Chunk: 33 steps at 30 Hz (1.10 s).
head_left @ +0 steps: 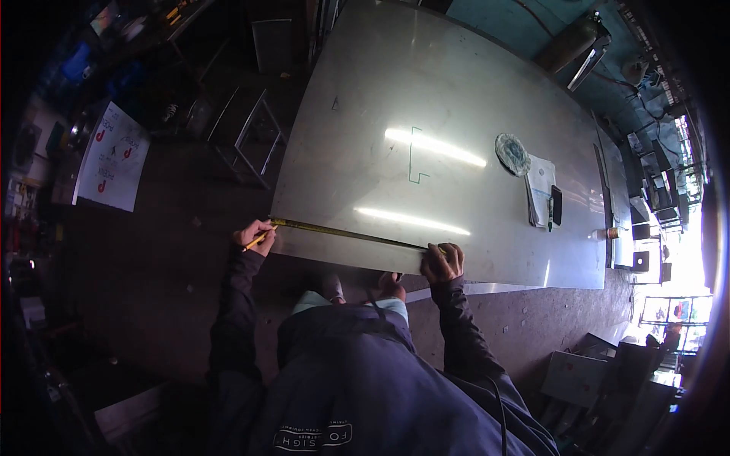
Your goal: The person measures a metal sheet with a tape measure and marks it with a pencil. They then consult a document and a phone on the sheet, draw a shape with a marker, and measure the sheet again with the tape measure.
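Observation:
A large grey metal sheet (327,159) lies in front of me, with a dark angular line drawn near its middle. Along its near edge stretches a yellow tape measure (342,232). At the sheet's left edge my left hand (257,237) is closed on a yellow pencil (255,241) and is at the end of the tape. My right hand (443,262), fingers curled, holds the other end of the tape over the near edge; its case is mostly hidden by the fingers.
On the sheet's right part are a round greenish object (512,154), papers (538,182), a dark phone-like object (557,205) and a marker (550,215). A gas cylinder (569,42) is at the back right. A metal frame stool (237,129) stands left of the sheet.

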Available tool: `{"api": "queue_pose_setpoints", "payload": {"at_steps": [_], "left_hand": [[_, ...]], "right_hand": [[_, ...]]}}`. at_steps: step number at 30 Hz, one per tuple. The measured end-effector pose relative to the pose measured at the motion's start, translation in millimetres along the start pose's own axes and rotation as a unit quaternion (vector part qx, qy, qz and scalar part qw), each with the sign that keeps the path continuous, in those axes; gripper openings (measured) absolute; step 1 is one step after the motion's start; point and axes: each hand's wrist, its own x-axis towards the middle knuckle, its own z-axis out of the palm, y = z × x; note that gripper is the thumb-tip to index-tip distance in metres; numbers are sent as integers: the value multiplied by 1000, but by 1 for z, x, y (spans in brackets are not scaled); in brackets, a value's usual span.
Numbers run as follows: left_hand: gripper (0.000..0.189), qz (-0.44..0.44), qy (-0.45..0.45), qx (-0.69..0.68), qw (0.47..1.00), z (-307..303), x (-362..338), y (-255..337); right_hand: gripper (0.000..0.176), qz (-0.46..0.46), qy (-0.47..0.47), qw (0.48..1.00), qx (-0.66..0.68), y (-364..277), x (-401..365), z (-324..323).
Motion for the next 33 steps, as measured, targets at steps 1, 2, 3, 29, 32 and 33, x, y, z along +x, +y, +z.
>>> {"api": "queue_pose_setpoints", "payload": {"at_steps": [1, 2, 3, 29, 32, 33], "left_hand": [[13, 3, -2, -1, 1000, 0, 0, 0], [13, 10, -3, -4, 1000, 1, -1, 1], [19, -24, 40, -55, 997, 3, -2, 6], [39, 190, 88, 319, 924, 106, 73, -22], [39, 182, 87, 305, 931, 109, 74, -28], [39, 188, 85, 290, 934, 108, 75, -27]], "right_hand": [[43, -1, 4, 1000, -3, -2, 1, -2], [43, 12, 1, 1000, 12, -6, 2, -5], [44, 27, 2, 999, 22, -8, 4, -9], [75, 149, 131, 979, 52, 7, -22, 19], [76, 150, 134, 978, 46, 7, -22, 18], [76, 156, 134, 978, 42, 5, -21, 16]]}}
